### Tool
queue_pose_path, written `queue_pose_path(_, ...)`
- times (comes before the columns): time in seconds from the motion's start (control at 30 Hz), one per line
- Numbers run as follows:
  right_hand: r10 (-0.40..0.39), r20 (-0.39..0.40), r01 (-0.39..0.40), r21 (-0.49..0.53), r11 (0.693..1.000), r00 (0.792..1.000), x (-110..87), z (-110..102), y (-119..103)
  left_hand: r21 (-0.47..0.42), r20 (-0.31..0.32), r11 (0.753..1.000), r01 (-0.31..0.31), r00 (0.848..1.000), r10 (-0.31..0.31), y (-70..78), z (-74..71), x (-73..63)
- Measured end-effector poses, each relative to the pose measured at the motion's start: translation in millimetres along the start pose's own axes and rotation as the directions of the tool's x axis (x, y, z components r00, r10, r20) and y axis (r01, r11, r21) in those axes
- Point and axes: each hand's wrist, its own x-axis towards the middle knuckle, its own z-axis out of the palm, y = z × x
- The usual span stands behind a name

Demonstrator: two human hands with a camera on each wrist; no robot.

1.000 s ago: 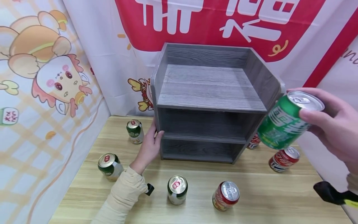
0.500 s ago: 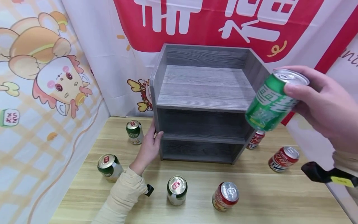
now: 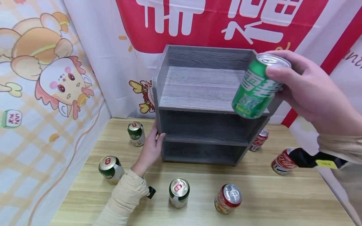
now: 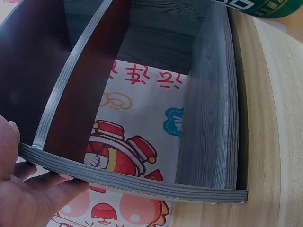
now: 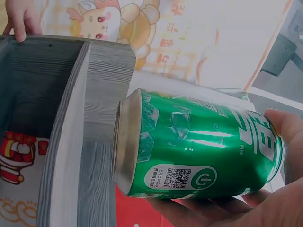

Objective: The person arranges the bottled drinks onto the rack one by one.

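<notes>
My right hand [image 3: 311, 91] holds a green soda can [image 3: 254, 89] up by its top end, fingers and thumb wrapped round it. The can hangs tilted over the right part of the grey wooden shelf unit [image 3: 203, 84], overlapping its top board in the head view. The right wrist view shows the can's silver base and a QR code on its side [image 5: 203, 146]. My left hand [image 3: 151, 147] grips the unit's left side panel at the front edge. Its thumb lies on the front, and the fingers [image 4: 61, 194] reach round the panel's outside in the left wrist view.
On the wooden table [image 3: 198, 216] stand green-and-white cans [image 3: 136, 135] to the left, with another such can [image 3: 179, 193] in front. Red cans stand in front [image 3: 227, 201], beside the unit [image 3: 258, 141] and farther right [image 3: 282, 163]. Printed cloth [image 3: 118, 62] hangs behind.
My right hand has carried the green can left and upward, from beside the shelf unit to over its top right part. The left hand has stayed on the side panel.
</notes>
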Motion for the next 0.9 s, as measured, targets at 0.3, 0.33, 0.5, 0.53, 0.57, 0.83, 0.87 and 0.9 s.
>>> queue_pose_path(0.3, -0.006, 0.046, 0.003, 0.07, 0.998, 0.999, 15.3, 19.9, -17.8, -0.012, 0.003, 1.0, -0.01, 1.0, 0.01, -6.2, 1.7, 2.0)
queue_pose_path(0.33, -0.009, 0.046, 0.005, 0.074, 0.997, 0.999, 17.0, 23.1, -20.0, -0.01, 0.003, 1.0, -0.013, 1.0, 0.013, -6.6, 2.0, 2.3)
queue_pose_path(0.5, -0.02, 0.032, 0.02, -0.001, 1.0, 0.999, 21.1, 41.1, -29.3, 0.001, -0.007, 0.999, -0.035, 0.999, 0.035, -8.6, 3.2, 3.8)
queue_pose_path(0.53, -0.023, 0.029, 0.024, -0.016, 1.0, 0.999, 21.7, 44.9, -31.0, 0.004, -0.008, 0.999, -0.039, 0.999, 0.039, -9.1, 3.5, 4.2)
queue_pose_path(0.57, -0.026, 0.028, 0.027, -0.028, 0.999, 0.999, 22.3, 48.6, -32.7, 0.004, -0.008, 0.999, -0.042, 0.999, 0.042, -9.6, 3.7, 4.6)
queue_pose_path(0.83, -0.077, 0.014, 0.077, -0.016, 0.997, 0.997, 26.5, 79.9, -41.5, 0.019, -0.015, 0.998, -0.067, 0.998, 0.067, -16.9, 5.6, 7.0)
queue_pose_path(0.87, -0.084, 0.012, 0.084, -0.007, 0.996, 0.996, 27.0, 83.3, -41.8, 0.022, -0.015, 0.997, -0.071, 0.997, 0.071, -17.9, 5.9, 7.3)
queue_pose_path(0.9, -0.091, 0.009, 0.091, -0.001, 0.996, 0.996, 27.5, 86.8, -42.0, 0.023, -0.015, 0.997, -0.075, 0.997, 0.075, -19.1, 6.2, 7.6)
